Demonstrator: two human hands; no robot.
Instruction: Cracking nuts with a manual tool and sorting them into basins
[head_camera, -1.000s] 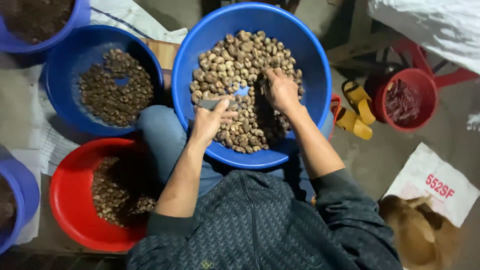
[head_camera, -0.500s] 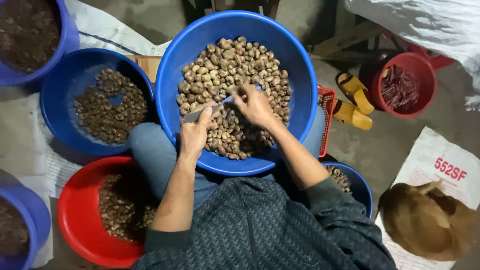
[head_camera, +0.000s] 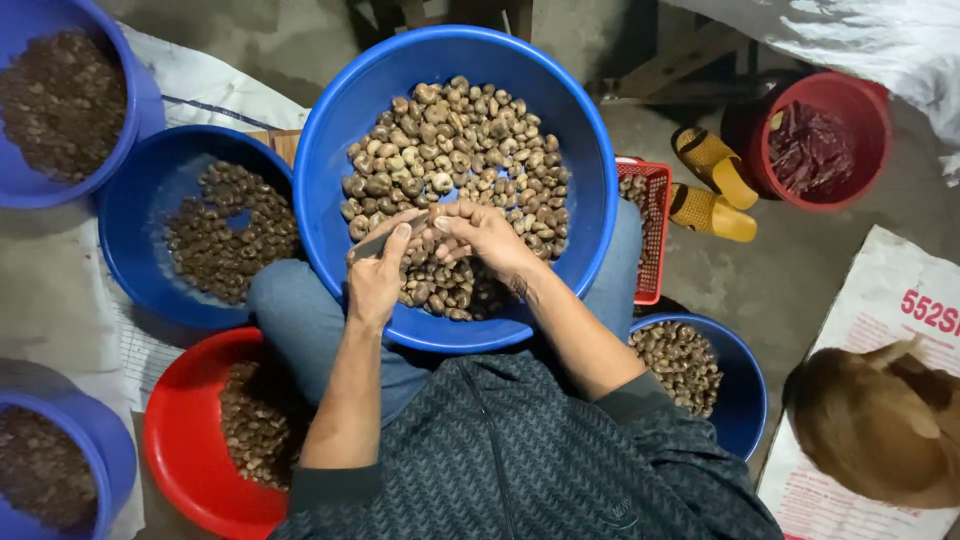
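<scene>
A single head-worn camera looks almost straight down from above the seated person, close enough that their forearms and lap fill the lower middle of the frame. The large blue basin (head_camera: 330, 130) sits at centre, smaller basins crowd the left edge, and the bare floor (head_camera: 800, 270) runs along the right. No other view shares the scene.

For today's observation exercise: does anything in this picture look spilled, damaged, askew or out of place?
Nothing stands out. The nuts stay inside the big blue basin on the lap, where the left hand holds a small blade and the right hand a nut. The yellow sandals lie loosely beside the red tub.
</scene>
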